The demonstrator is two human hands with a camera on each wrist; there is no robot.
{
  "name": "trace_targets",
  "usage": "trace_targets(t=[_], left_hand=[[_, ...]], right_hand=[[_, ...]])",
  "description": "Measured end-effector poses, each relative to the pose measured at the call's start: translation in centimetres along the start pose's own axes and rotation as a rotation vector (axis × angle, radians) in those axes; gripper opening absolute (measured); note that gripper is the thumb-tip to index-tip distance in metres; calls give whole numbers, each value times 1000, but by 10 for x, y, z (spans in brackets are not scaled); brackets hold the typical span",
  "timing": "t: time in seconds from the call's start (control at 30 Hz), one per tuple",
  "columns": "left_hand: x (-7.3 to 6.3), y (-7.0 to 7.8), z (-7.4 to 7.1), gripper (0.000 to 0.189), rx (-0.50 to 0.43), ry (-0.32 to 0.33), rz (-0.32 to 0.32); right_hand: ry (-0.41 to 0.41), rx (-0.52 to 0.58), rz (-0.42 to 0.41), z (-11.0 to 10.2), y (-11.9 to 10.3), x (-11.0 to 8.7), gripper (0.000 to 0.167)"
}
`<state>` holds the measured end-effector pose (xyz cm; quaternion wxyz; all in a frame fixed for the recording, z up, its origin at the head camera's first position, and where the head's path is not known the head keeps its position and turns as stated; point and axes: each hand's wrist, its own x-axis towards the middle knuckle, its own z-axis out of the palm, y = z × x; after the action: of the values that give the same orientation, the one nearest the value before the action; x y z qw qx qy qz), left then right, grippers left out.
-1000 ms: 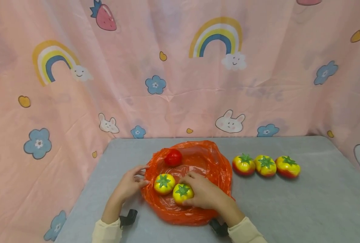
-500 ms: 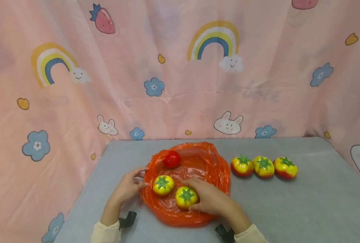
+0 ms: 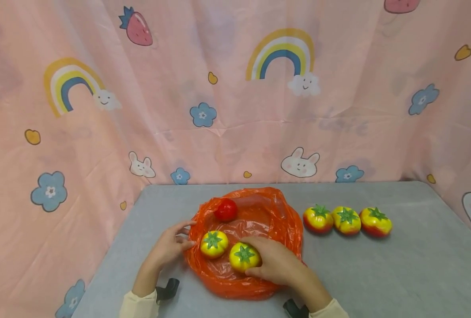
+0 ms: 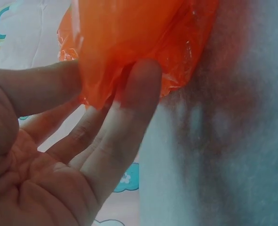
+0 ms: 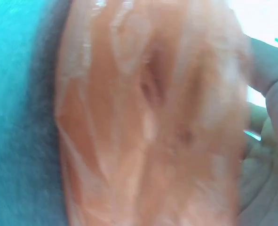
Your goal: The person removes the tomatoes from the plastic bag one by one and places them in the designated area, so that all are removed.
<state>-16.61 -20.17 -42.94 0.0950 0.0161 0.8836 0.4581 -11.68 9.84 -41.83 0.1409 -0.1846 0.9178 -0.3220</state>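
An orange plastic bag [image 3: 235, 289] lies spread on the table with its mouth facing up. My left hand [image 3: 171, 244] pinches the left rim; in the left wrist view, the bag's edge [image 4: 124, 33] sits between thumb and fingers. Inside the bag, my right hand [image 3: 275, 260] grips a yellow toy tomato [image 3: 244, 257] with a green leafy top, from its right side. Left of it sits another yellow tomato [image 3: 214, 244], and a red, round toy fruit [image 3: 226, 210] lies farther back. In the right wrist view, the bag's wall [image 5: 148, 141] hides the gripped tomato.
To the right of the bag stand three yellow-red tomatoes in a row: the left one [image 3: 318, 219], the middle one [image 3: 347, 220] and the right one [image 3: 375, 221]. They rest on the grey table [image 3: 398, 274]. A pink patterned curtain [image 3: 235, 97] hangs behind the table.
My right hand has shifted the gripped tomato slightly right and toward the front, opening a gap to the other yellow one. My left hand stays at the rim.
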Motion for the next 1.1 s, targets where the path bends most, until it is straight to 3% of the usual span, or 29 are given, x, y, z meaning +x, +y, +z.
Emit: trace_targets(t=[0.2, 0.47, 0.73, 1.1], left_hand=[[-1, 0, 0, 54, -1, 23, -8], [1, -1, -3, 56, 15, 26, -22], [1, -1, -3, 55, 10, 24, -19], [2, 0, -2, 55, -5, 30, -13]], right_hand=[[22, 88, 39, -13, -6, -12, 72], [51, 134, 197, -29, -13, -29, 75], [72, 135, 215, -37, -5, -46, 71], [105, 113, 208, -44, 15, -45, 70]])
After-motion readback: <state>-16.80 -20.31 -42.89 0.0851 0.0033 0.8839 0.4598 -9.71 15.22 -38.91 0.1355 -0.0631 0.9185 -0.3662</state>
